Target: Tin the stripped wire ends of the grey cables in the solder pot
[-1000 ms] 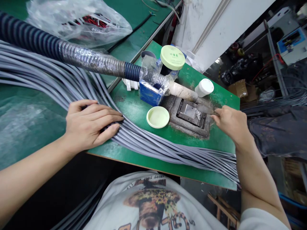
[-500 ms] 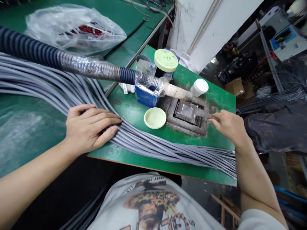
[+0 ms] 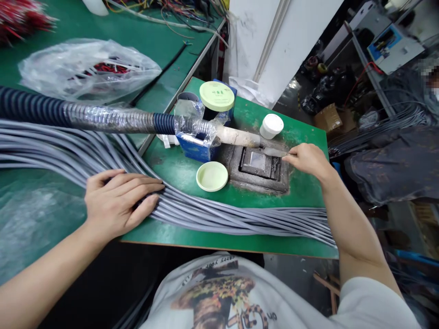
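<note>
My left hand (image 3: 120, 198) lies flat across a thick bundle of grey cables (image 3: 219, 212), fingers stretched out over them. In a pinch, my right hand (image 3: 307, 160) holds the end of a thin, flat scraper (image 3: 276, 152). The scraper's blade points left along the back edge of a square, grimy solder pot (image 3: 245, 180) set in the table. Shiny metal shows in the middle of the pot. Close behind the blade is the pale nozzle (image 3: 238, 137) of a ribbed hose. The cable ends at the right pass under or beside my right forearm.
The dark ribbed hose (image 3: 30, 107) crosses above the cables and rests on a blue box (image 3: 197, 148). A pale green lid (image 3: 211, 177) lies before the pot; a green-lidded tub (image 3: 216, 97) and a white tub (image 3: 271, 125) stand behind. A plastic bag (image 3: 85, 71) sits on the other table.
My right hand has moved the scraper from over the pot's right part to its back edge, near the nozzle. My left hand stays on the cables. The camera view has shifted.
</note>
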Demonstrator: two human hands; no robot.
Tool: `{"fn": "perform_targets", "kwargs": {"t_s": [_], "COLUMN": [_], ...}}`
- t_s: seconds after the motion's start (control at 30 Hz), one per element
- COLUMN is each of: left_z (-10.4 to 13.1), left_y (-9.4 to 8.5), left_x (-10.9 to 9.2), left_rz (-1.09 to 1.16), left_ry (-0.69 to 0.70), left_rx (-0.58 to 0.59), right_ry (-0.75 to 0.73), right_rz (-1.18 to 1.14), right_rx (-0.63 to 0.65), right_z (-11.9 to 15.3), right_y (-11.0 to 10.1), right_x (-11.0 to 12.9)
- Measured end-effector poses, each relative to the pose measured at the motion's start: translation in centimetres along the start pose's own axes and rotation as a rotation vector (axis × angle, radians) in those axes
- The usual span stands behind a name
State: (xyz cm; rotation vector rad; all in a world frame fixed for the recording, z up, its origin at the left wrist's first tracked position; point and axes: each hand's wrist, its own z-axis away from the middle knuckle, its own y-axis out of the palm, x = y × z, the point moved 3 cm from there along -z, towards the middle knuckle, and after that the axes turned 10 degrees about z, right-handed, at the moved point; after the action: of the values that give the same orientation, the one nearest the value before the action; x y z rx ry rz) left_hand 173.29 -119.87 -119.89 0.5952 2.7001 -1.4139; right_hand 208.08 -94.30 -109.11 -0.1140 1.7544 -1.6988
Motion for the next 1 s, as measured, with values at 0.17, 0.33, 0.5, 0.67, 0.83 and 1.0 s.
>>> {"fn": "perform_targets", "kwargs": {"t_s": [0.17, 0.33, 0.5, 0.67, 0.83, 1.0], "left_z": [0.1, 0.2, 0.4, 0.4, 0.4, 0.2], "left_y": [-0.1, -0.1, 0.1, 0.2, 0.3, 0.3], "left_x": [0.0, 0.0, 0.3, 0.4, 0.3, 0.2], "left_rz": [-0.005, -0.018, -0.022, -0.034, -0.030, -0.027], "left_ry": [-0.013, -0.003, 0.044, 0.036, 0.020, 0.007], "left_rx": [0.016, 0.013, -0.013, -0.017, -0.017, -0.002], "right_ry": [0.017, -0.024, -0.015, -0.015, -0.012, -0.120], "right_rz": [-0.030, -0.333, -0.950, -1.560, -1.650, -1.319], "right_rx": [0.157, 0.115, -0.067, -0.063, -0.336, -0.509], "right_z": [1.2, 3.4, 4.7, 5.9, 5.9, 4.7], "right_y": [0.7, 0.9, 1.6, 2.6, 2.2, 0.6], "right_x": [-2.5, -4.8, -5.2, -4.7, -2.9, 0.6]}}
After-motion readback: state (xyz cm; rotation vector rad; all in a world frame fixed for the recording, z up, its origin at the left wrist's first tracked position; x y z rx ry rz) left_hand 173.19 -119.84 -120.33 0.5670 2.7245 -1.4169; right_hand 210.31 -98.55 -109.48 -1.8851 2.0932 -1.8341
